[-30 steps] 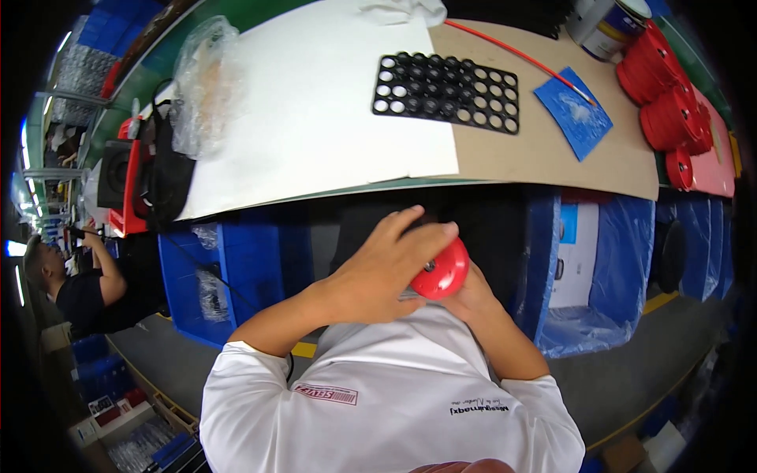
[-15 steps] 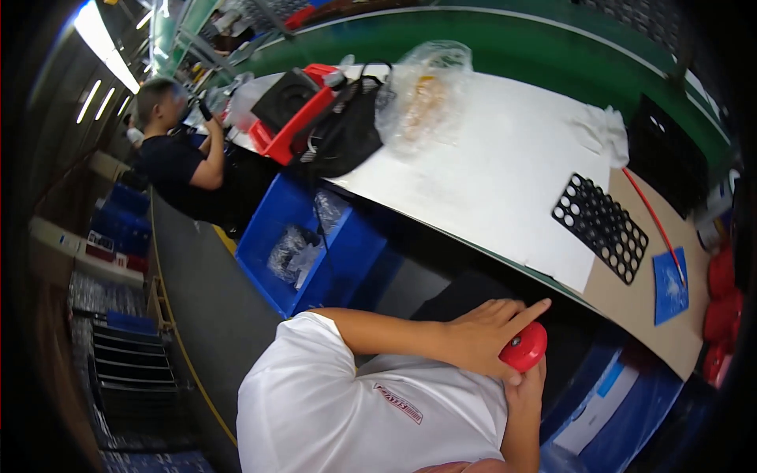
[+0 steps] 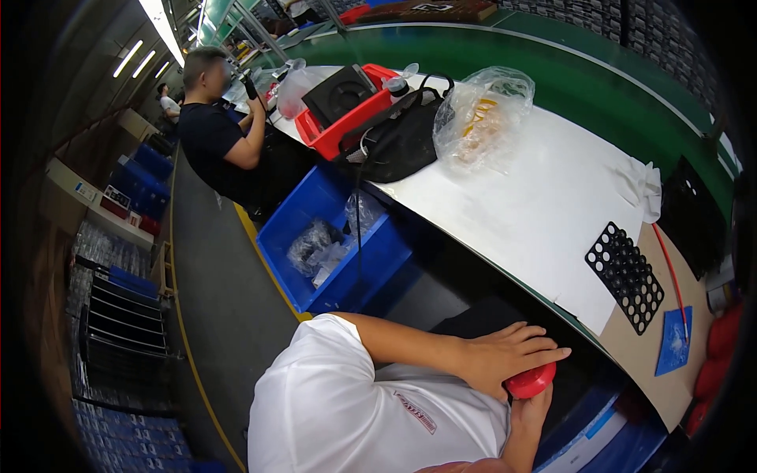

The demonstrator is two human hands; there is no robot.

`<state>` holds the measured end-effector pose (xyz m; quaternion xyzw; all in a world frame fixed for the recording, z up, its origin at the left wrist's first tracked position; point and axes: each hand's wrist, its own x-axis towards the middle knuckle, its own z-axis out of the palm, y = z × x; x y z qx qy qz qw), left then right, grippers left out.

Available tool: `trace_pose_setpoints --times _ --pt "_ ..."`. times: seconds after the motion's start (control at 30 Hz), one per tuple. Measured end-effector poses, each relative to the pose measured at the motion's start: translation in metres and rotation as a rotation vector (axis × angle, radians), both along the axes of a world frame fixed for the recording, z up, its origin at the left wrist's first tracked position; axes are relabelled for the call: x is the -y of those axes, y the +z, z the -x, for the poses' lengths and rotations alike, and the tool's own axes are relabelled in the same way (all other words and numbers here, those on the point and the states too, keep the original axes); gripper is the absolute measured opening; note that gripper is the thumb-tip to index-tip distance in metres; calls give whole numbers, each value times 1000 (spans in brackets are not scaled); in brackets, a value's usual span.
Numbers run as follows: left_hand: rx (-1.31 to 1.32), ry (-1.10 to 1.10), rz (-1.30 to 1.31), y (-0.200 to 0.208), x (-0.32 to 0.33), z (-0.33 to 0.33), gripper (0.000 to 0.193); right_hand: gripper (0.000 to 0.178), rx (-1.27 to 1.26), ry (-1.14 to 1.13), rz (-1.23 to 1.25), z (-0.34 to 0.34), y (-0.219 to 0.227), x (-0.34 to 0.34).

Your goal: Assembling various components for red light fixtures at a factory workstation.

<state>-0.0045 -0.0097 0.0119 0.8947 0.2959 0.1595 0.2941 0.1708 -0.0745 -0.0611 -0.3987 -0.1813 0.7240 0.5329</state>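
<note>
Left hand (image 3: 511, 355), fingers extended, lay over a red domed disc (image 3: 531, 384) just short of the workbench (image 3: 658, 386); the right hand (image 3: 536, 406) sat beneath, nearer the white shirt (image 3: 339, 402), its clasp hidden from me.

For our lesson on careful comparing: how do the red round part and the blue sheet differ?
Colour: the red round part is plain red where it shows; the blue sheet is blue with whitish smears.
Shape: the red round part is thick and rounded; the blue sheet is thin, flat and four-sided.
Place: the red round part is between the left hand and right hand; the blue sheet lies on the workbench.
Shared: both are brightly coloured.
</note>
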Motion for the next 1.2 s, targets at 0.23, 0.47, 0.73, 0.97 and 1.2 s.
trace_pose_setpoints --times 0.23,0.47,0.73,0.97,1.2 --pt "-72 127 487 6 0 0 120 49 81 135 -27 -10 -16 0" --pt "16 255 653 16 1 3 117 47 126 188 -132 -9 -20 -3" --pt "117 187 507 11 2 4 121 41 193 117 -134 -1 -12 -4" --pt "112 31 -65 -3 4 9 113 40 135 71 -69 6 4 -5" --pt "142 80 389 -12 7 2 123 32 196 66 -110 0 -2 -4"
